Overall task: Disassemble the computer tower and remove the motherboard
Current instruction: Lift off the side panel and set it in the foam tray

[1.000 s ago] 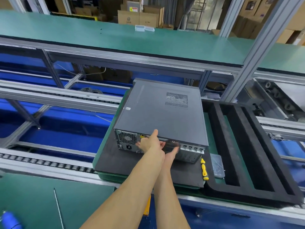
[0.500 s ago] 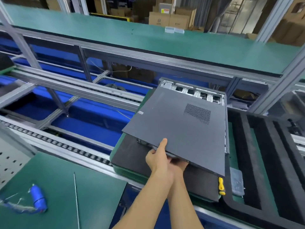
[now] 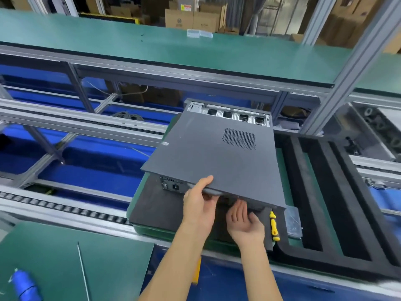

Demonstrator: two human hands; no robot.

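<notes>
My left hand [image 3: 198,206] pinches the panel [image 3: 214,161] by its near edge, above the tower [image 3: 227,115]; right hand [image 3: 245,222] open beneath. Thin, stiff, light sheet, I judge; edges likely sharp.

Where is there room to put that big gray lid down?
Bare green mat at lower left, between the thin rod and the roller rail. The long green shelf behind. Crowded: right of the side panel, by the screwdriver and foam tray.

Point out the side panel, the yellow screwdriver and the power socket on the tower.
side panel [image 3: 208,161]: head view, middle of its flat grey face.
yellow screwdriver [image 3: 274,229]: head view, on its handle.
power socket [image 3: 175,187]: head view, on the black inlet at the tower's rear.
</notes>
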